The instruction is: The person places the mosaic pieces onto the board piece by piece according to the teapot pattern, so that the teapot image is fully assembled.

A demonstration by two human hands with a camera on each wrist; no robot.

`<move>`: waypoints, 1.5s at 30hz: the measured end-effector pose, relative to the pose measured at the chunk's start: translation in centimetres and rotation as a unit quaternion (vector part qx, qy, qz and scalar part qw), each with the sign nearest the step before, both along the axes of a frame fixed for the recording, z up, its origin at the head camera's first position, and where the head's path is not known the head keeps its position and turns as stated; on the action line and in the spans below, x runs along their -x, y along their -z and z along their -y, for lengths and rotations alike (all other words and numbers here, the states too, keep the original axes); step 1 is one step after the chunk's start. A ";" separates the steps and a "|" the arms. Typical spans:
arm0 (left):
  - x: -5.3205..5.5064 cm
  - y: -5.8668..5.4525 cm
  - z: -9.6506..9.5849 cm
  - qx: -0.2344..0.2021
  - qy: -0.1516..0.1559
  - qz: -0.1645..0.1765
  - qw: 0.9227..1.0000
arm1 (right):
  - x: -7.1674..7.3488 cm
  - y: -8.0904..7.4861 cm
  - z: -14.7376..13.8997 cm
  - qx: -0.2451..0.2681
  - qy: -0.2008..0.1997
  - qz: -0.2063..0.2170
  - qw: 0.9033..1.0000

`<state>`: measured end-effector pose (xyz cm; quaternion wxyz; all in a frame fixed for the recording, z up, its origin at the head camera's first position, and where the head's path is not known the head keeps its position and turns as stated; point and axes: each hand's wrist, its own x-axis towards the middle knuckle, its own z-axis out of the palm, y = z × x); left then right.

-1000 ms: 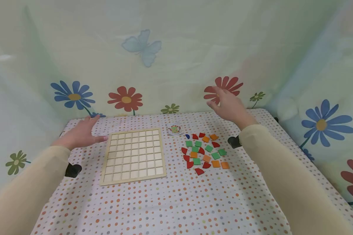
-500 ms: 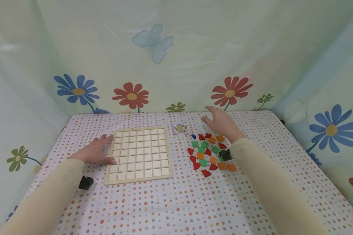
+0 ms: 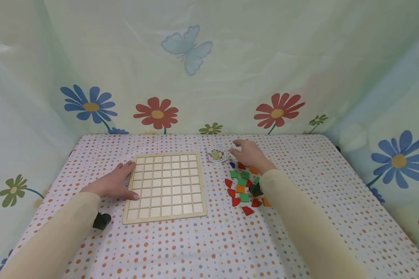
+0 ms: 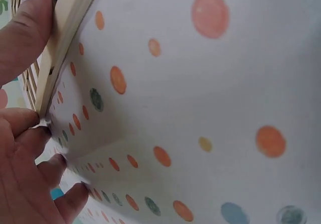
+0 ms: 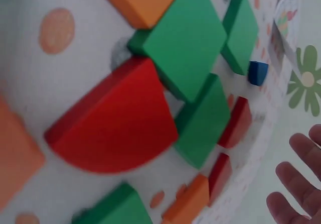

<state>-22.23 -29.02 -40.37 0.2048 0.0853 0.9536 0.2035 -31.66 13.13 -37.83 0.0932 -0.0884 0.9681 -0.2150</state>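
A wooden grid board lies on the left of the dotted tabletop. My left hand rests at its left side, thumb over the frame and fingers spread. In the left wrist view the thumb overlaps the board's edge and a fingertip touches its corner. My right hand hovers just right of a small patterned card in clear plastic, thumb and fingers apart with nothing between them. Below it lie loose flat pieces: red quarter circles, green squares, orange squares and a blue piece.
A dotted cloth covers the table. Flower-printed curtains hang behind and at both sides. The right forearm sleeve and a black wrist camera cover part of the scattered pieces.
My left hand has come down and settled at the board's left edge. The right hand has lowered leftward from above the back of the table to beside the card. The view has tilted slightly.
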 end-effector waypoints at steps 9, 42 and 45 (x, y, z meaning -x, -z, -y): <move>-0.2 -0.3 -0.2 -0.007 0.009 -0.003 1.000 | 1.0 0.6 0.7 0.019 0.001 0.012 1.000; -0.6 -0.5 -0.3 -0.012 -0.018 0.020 1.000 | -0.7 0.9 4.1 0.024 0.009 0.069 0.997; -0.6 -0.5 -0.4 -0.009 -0.018 0.019 1.000 | -0.8 0.9 4.3 0.021 0.014 0.070 0.997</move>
